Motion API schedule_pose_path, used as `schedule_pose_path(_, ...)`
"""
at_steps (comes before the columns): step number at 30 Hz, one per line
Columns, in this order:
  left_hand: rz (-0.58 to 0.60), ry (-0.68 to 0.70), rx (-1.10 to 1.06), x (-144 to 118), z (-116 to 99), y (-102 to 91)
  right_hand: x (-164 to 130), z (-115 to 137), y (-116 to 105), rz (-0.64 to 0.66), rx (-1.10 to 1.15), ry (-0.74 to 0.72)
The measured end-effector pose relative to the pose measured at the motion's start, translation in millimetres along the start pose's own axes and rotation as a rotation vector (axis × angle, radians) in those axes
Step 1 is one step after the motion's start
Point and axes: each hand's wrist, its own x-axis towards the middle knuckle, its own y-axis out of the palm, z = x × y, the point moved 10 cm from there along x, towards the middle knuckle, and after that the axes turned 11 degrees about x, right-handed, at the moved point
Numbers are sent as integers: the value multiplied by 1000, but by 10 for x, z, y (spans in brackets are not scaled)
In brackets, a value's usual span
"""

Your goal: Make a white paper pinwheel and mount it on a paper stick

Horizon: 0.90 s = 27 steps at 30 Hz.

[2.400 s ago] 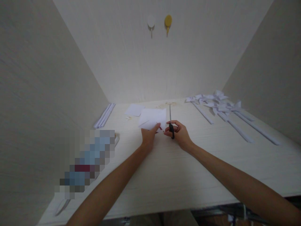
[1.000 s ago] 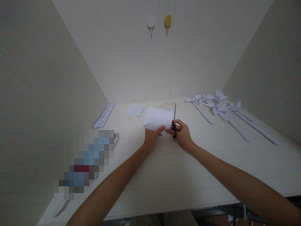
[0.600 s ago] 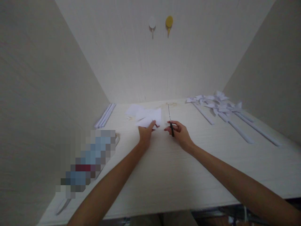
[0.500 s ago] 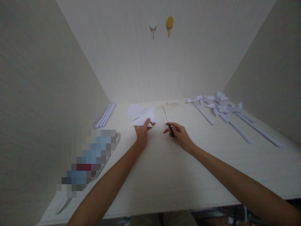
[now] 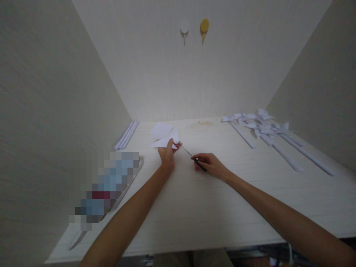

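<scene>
A cluster of white paper pinwheels (image 5: 258,122) on long white sticks lies at the table's (image 5: 222,207) far right corner. A bundle of white paper sticks (image 5: 126,134) lies along the far left edge. A flat white paper square (image 5: 160,129) sits near the far edge, left of centre. Two round hooks, one white (image 5: 184,27) and one yellow (image 5: 204,25), hang on the back wall.

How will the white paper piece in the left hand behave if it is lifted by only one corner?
The paper piece looks thin, so it would probably droop, not stay flat. It seems very light and may slide easily on the smooth table. The left hand pinches one edge; its cut points could bend or tear.
</scene>
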Motion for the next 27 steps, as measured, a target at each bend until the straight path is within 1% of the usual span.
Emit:
schedule_pose_path(11, 14, 6, -2, -23, -18, 24, 10, -57, -11, -4, -31, 9)
schedule_pose_path(17, 0, 3, -2, -24, -17, 17, 9, -48, -19, -15, -62, -6)
schedule_pose_path(23, 31, 14, 32, -54, -39, 44, 9, -21, -5, -11, -58, -21)
schedule_pose_path(27, 58, 10, 72, -75, -42, 69, 15, -1, -26, -38, -50, -31)
